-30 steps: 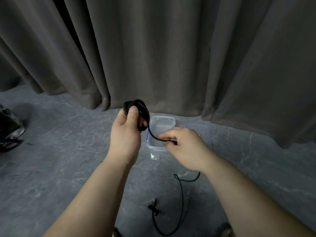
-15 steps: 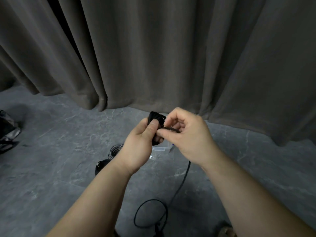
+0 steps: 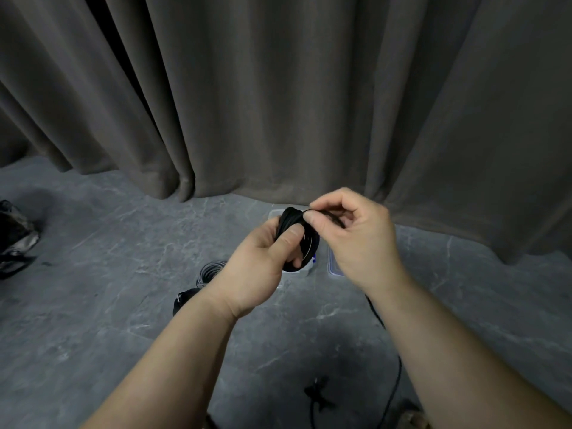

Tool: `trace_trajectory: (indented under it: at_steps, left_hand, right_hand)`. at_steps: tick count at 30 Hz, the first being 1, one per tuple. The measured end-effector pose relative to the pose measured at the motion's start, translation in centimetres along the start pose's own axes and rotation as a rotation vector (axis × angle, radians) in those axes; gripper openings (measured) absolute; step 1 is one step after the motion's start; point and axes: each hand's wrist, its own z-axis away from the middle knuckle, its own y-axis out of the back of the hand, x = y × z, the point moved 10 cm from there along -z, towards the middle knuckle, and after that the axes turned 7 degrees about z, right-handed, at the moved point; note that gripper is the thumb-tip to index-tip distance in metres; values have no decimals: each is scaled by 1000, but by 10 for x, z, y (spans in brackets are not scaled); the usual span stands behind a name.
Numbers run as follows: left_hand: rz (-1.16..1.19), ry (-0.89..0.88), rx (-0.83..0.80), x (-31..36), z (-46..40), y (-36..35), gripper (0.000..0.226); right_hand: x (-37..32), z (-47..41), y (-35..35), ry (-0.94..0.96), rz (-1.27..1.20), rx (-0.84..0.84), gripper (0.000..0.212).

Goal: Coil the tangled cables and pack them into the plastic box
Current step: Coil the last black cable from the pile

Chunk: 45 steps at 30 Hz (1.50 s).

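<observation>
My left hand [image 3: 263,261] grips a coil of black cable [image 3: 294,224], thumb pressed on its side. My right hand [image 3: 356,239] pinches the cable's free strand at the top of the coil. The loose end of the black cable [image 3: 393,376] hangs below my right forearm and trails over the floor. The clear plastic box [image 3: 305,269] stands on the floor behind my hands, mostly hidden by them. Its lid [image 3: 334,267] lies just right of it.
A grey coiled cable [image 3: 210,270] and a black coiled cable [image 3: 182,300] lie on the floor left of my left wrist. A black connector [image 3: 318,394] lies near the bottom. A dark bag [image 3: 15,236] sits far left. A grey curtain [image 3: 278,103] hangs behind.
My right hand came from over the box up to the coil and laid another turn on it. Both hands have drifted right, and the loose cable on the floor has shortened.
</observation>
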Motion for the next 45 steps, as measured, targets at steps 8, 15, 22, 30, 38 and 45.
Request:
trace_trajectory:
  at_steps: [8, 15, 22, 30, 38, 45]
  left_hand:
    - [195, -56, 1, 5, -2, -2, 20]
    - [407, -29, 110, 4, -3, 11, 25]
    - [400, -32, 34, 4, -3, 1, 20]
    - [254, -66, -8, 8, -3, -4, 24]
    - [59, -35, 167, 7, 0, 9, 20]
    - [173, -44, 257, 9, 1, 12, 13]
  right_hand:
    - [20, 1, -6, -81, -33, 5, 23]
    - [22, 8, -25, -79, -26, -145, 31]
    - [35, 10, -25, -146, -140, -82, 24]
    - [42, 14, -48, -248, -352, -241, 30]
    - [34, 8, -26, -197, -296, -65, 27]
    - [39, 8, -22, -219, -270, 12, 27]
